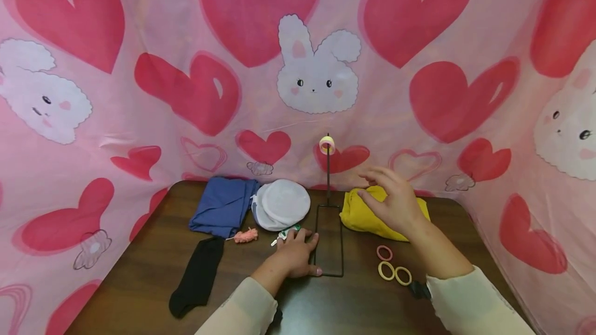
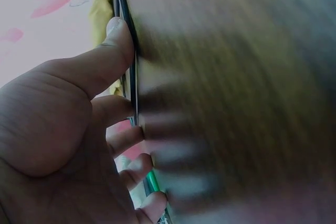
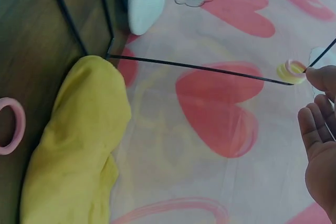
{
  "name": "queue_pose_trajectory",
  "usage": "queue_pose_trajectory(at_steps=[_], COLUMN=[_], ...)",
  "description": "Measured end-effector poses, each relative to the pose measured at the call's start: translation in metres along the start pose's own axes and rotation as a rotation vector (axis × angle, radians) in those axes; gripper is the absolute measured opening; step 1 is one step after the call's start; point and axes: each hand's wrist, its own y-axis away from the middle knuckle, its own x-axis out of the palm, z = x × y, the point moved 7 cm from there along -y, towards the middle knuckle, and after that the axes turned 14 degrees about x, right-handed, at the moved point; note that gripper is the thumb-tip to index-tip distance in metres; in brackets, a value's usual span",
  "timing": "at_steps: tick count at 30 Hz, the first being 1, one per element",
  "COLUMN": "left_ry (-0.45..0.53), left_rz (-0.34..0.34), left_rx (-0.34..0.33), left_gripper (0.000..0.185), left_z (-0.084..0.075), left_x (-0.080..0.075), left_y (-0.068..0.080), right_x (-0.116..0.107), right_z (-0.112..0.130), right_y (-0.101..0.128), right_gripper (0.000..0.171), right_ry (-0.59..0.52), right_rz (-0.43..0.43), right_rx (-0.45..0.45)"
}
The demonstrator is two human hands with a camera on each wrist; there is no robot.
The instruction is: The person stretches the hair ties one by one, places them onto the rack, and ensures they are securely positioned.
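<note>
A black wire stand [image 1: 328, 244] lies with its rectangular base on the brown table [image 1: 139, 273], and its thin rod [image 3: 199, 66] rises at the back. A pale yellow hair tie [image 1: 327, 145] sits on the rod's top. My left hand [image 1: 303, 246] lies flat with straight fingers and presses the base's left edge; the thumb [image 2: 113, 45] rests along the wire [image 2: 131, 72]. My right hand [image 1: 374, 186] hovers with relaxed fingers above a yellow cloth [image 1: 360, 216] and holds nothing. In the right wrist view its fingertips [image 3: 321, 80] are just beside the hair tie [image 3: 291, 71].
Three loose hair ties, one pink [image 1: 384, 253] and two yellow [image 1: 386, 271] [image 1: 403, 275], lie right of the stand. A white mesh bag [image 1: 281, 204], blue cloth [image 1: 223, 206], pink scrunchie [image 1: 246, 235] and black sock [image 1: 197, 275] lie to the left. Heart-print fabric [image 1: 298, 66] walls the table.
</note>
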Motion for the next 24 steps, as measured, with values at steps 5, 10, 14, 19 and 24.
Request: queue_pose_trajectory(at_steps=[5, 10, 14, 19, 24], left_ry=[0.006, 0.008, -0.002, 0.006, 0.013], left_rz=[0.0, 0.005, 0.009, 0.02, 0.01], left_rx=[0.005, 0.002, 0.0, -0.008, -0.006], left_gripper=[0.096, 0.096, 0.097, 0.097, 0.096], left_z=[0.002, 0.004, 0.004, 0.003, 0.002], left_x=[0.002, 0.003, 0.004, 0.003, 0.002], left_y=[-0.002, -0.004, -0.005, -0.004, -0.002], right_x=[-0.008, -0.012, -0.014, -0.014, -0.009], right_z=[-0.008, -0.021, -0.036, -0.055, -0.073], right_y=[0.014, 0.035, 0.052, 0.071, 0.091], right_gripper=[0.044, 0.047, 0.046, 0.044, 0.045], right_ry=[0.008, 0.029, 0.043, 0.084, 0.108], right_rz=[-0.01, 0.019, 0.036, 0.075, 0.161], right_rx=[-0.01, -0.007, 0.025, 0.075, 0.093])
